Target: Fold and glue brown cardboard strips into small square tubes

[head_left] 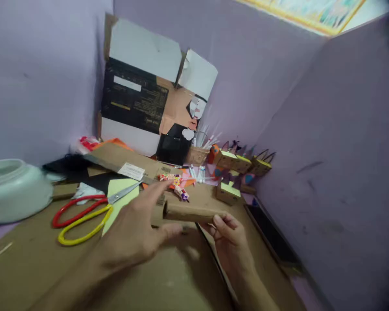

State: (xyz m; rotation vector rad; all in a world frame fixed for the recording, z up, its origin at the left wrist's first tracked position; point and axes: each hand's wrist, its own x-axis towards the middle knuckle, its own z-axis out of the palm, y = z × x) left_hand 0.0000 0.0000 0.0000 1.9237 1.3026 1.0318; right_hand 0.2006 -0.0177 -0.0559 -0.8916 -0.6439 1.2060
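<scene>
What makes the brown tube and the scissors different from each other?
Colour: the brown tube is plain, while the scissors have one red handle, one yellow and grey blades. Shape: the tube is a hollow roll; the scissors are flat with two loops. State: the right hand holds the tube, while the scissors lie unheld. Both are longer than wide.

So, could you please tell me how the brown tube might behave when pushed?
The brown tube is probably light, since its open end looks hollow. It seems fairly stiff, showing no sag with the right hand pinching one end. Being rounded, it may roll if set down and pushed.
</scene>
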